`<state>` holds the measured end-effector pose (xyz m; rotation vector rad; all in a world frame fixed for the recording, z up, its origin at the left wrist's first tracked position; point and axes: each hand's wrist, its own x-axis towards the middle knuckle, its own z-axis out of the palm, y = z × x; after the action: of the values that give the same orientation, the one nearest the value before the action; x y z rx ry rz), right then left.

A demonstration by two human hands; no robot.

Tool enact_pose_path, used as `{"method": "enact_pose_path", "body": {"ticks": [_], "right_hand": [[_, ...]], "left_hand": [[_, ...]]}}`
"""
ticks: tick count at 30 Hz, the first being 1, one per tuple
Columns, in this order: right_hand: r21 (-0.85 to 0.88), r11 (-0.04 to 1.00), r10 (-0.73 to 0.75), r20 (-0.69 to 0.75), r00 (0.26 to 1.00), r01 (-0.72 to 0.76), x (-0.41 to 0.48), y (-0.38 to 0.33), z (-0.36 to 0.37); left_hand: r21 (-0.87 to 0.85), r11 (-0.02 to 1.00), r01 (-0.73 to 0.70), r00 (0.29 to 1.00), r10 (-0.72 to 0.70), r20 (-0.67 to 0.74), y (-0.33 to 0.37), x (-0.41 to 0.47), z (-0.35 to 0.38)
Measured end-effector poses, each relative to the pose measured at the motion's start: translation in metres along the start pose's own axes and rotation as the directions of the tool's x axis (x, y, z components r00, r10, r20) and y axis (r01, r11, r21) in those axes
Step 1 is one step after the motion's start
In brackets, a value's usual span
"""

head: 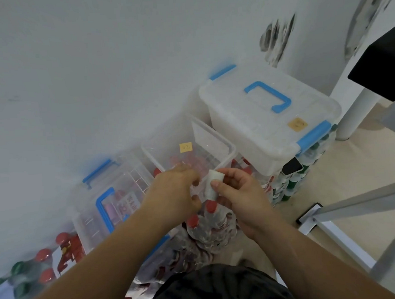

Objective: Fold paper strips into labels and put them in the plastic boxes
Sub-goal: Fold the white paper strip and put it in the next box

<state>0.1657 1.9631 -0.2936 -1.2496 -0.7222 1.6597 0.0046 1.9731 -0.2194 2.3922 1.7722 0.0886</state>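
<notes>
A white paper strip, bent into a curl, is pinched by my right hand between thumb and fingers. My left hand sits just left of it with fingers curled; whether its fingertips touch the strip is hidden. Both hands hover over the near rim of an open clear plastic box that carries a small yellow label. A lidded clear box with blue handle stands to the right. Another lidded clear box with blue handle lies to the left.
Shrink-wrapped packs of red-capped bottles sit under the boxes and my hands; green-capped bottles stand under the right box. A white wall rises behind. White table legs and a metal frame stand at right.
</notes>
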Motion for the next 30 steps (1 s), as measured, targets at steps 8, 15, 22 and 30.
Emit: {"method": "enact_pose_path", "body": {"ticks": [8, 15, 22, 30], "right_hand": [[0.111, 0.993, 0.038, 0.031, 0.999, -0.042, -0.002, -0.002, -0.002], [0.146, 0.987, 0.054, 0.074, 0.996, -0.064, -0.005, 0.001, -0.001], [0.182, 0.980, 0.059, 0.118, 0.991, -0.080, -0.003, 0.003, -0.004], [0.119, 0.993, 0.007, 0.166, 0.986, -0.027, -0.002, 0.006, 0.001]], "left_hand": [[-0.028, 0.999, -0.038, 0.997, 0.040, 0.073, -0.011, 0.000, -0.012], [0.047, 0.997, -0.064, 0.994, 0.060, 0.087, -0.010, 0.003, -0.016], [0.065, 0.994, -0.093, 0.994, 0.089, 0.060, -0.010, 0.002, -0.010], [0.069, 0.997, -0.034, 0.998, 0.038, -0.053, -0.006, 0.000, 0.006]]}}
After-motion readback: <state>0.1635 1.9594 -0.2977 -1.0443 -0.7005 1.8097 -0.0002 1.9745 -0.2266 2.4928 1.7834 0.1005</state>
